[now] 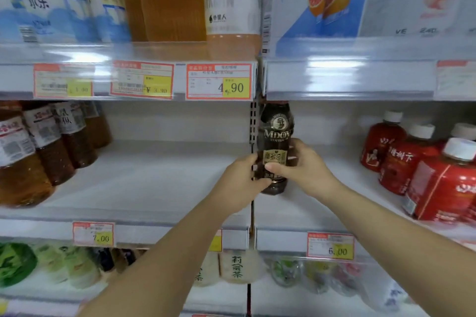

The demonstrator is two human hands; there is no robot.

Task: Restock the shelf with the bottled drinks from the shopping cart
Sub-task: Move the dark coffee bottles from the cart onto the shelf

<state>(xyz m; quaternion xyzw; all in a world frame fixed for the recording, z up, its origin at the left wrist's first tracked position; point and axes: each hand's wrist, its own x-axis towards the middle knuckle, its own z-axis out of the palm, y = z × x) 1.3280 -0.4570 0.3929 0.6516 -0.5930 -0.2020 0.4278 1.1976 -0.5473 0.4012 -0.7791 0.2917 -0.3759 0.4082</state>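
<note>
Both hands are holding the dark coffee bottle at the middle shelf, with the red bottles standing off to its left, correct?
Not quite. The head view shows the red bottles to the right of the coffee bottle. The rest holds: left hand and right hand both hold it at the middle shelf.

Bright, even overhead store light is seen, with white glare streaked along the clear shelf-edge strips (334,64). Strong wide-angle bending is noted at the edges, and bottles at the left (23,162) and top are smeared by blur. Shadows are soft and faint.
</note>
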